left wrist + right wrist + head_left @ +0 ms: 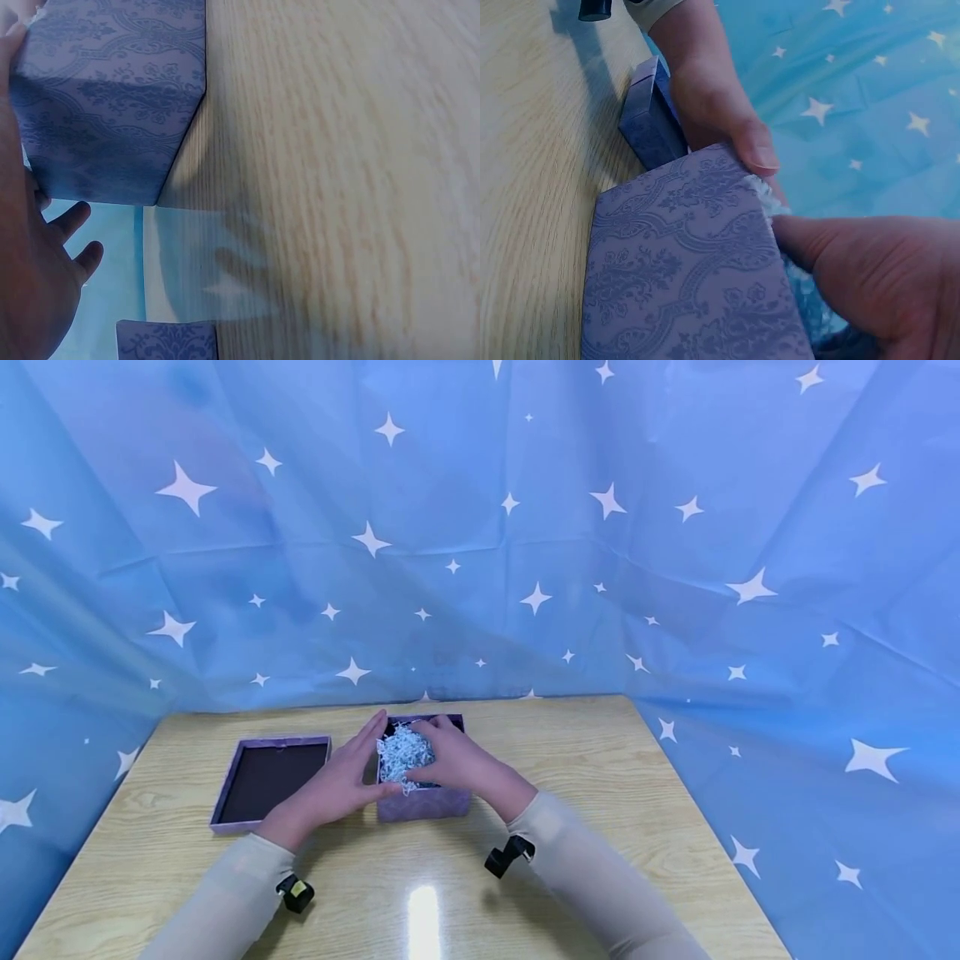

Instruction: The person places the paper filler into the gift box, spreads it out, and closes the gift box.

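Note:
A purple box with a damask pattern (423,806) stands on the table, holding light-blue shredded paper (401,752). My left hand (341,785) lies along the box's left side, fingers stretched toward the back and thumb at the near left corner. Two of its fingertips hang past the box side in the left wrist view. My right hand (457,764) reaches over the right side onto the shredded paper, thumb and fingers spread apart. Some right fingertips are hidden. In the right wrist view the right thumb (802,236) is beside the rim, near the shreds.
Left of the box lies its lid (277,781), dark inside facing up, partly behind my left hand. The wooden table (585,777) reaches back to a blue star-printed cloth (480,527). Each wrist carries a small black camera (510,856).

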`<state>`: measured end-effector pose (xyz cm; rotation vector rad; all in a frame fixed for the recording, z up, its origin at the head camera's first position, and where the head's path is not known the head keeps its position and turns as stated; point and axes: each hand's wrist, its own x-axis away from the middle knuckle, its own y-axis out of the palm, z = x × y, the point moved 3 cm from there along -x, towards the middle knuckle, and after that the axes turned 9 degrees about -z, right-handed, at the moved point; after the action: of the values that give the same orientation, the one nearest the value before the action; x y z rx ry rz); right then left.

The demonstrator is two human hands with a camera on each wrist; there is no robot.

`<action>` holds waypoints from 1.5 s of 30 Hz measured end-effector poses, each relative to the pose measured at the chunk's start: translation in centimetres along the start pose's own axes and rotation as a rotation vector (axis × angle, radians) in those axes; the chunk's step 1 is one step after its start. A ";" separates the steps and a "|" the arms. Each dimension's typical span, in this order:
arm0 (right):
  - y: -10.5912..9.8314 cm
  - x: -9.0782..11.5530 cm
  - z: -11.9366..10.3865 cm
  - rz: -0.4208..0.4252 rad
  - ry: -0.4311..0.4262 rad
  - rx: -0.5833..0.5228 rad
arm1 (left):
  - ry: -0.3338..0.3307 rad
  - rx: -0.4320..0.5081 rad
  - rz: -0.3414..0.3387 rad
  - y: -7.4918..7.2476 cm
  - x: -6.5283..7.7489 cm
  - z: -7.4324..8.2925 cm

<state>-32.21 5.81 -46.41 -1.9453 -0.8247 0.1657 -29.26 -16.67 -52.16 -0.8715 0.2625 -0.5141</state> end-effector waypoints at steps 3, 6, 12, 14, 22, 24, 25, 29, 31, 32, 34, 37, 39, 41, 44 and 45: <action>0.4 -0.5 -0.1 -0.035 0.028 0.028 | 0.004 0.012 -0.002 0.0 0.0 0.0; 0.5 -1.0 -0.2 -0.060 0.053 0.024 | 0.009 0.012 0.000 0.1 -0.1 0.0; 0.6 -1.8 -0.2 -0.095 0.098 0.050 | 0.004 0.014 -0.003 0.1 -0.2 -0.1; 0.7 -1.9 -0.2 -0.100 0.104 0.067 | 0.006 0.016 -0.002 0.1 -0.3 -0.2; -0.4 -0.3 -0.6 -0.101 0.061 0.057 | 0.010 0.026 -0.005 0.2 -0.3 -0.1; -1.1 0.5 -0.9 -0.074 0.024 0.046 | 0.015 0.025 -0.005 0.2 -0.2 0.0; -1.5 0.8 -1.1 -0.051 0.000 0.031 | 0.014 0.028 -0.005 0.1 -0.2 0.0; -2.5 1.6 -1.8 0.012 -0.131 -0.102 | 0.011 0.022 -0.006 -0.1 0.0 0.0; -2.4 1.3 -2.1 -0.013 -0.197 -0.162 | 0.006 0.030 -0.001 -0.2 0.0 -0.1; -2.2 1.0 -2.2 -0.036 -0.216 -0.182 | 0.008 0.034 0.003 -0.2 0.1 -0.1; -1.5 0.1 -2.2 -0.085 -0.215 -0.173 | 0.014 0.039 0.009 -0.3 0.1 -0.2; -0.6 -1.3 -1.7 -0.116 -0.142 -0.093 | 0.023 0.037 0.010 -0.1 0.0 -0.3; -0.2 -2.0 -1.4 -0.124 -0.086 -0.043 | 0.031 0.028 0.008 0.0 -0.1 -0.4; 0.1 -2.4 -1.1 -0.139 -0.051 -0.017 | 0.035 0.026 0.008 0.1 -0.1 -0.4; 0.3 -2.8 -0.8 -0.176 -0.039 -0.006 | 0.037 0.031 0.010 0.2 -0.1 -0.3; 0.4 -2.9 -0.7 -0.190 -0.035 -0.004 | 0.038 0.033 0.010 0.1 -0.1 -0.3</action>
<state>-33.92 3.37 -47.07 -1.8602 -1.0274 0.0846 -29.46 -16.72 -52.45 -0.8290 0.2924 -0.5249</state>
